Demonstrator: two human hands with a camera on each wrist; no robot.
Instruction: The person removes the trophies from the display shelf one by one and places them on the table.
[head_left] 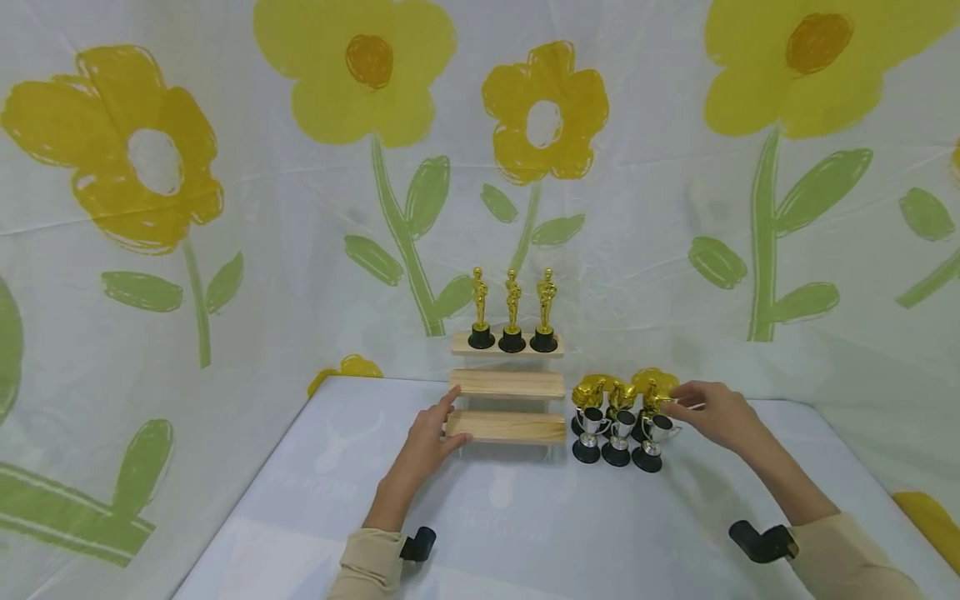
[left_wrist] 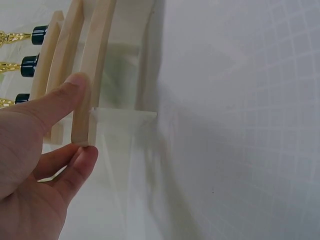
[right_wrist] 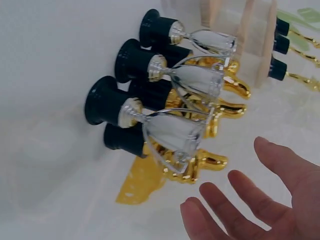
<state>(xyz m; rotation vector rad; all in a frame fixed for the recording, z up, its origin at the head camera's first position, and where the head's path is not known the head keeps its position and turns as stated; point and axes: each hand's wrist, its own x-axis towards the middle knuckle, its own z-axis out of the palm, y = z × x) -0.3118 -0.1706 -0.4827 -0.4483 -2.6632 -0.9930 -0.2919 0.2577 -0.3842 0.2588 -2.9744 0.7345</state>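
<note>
The left hand (head_left: 426,440) pinched the left end of the lowest wooden board (head_left: 506,427) between thumb and fingers. The right hand (head_left: 716,410), fingers loosely spread and holding nothing, hung just beside the row of gold trophies (right_wrist: 212,160) on the white table (head_left: 300,517). Three silver cups (right_wrist: 177,132) stood close in front of these, so a low or careless reach could have snagged one and toppled it into its neighbours. Three gold statuettes (head_left: 512,302) stood upright on the top board (head_left: 459,348); a tug from the left hand might have jolted it and tipped them.
</note>
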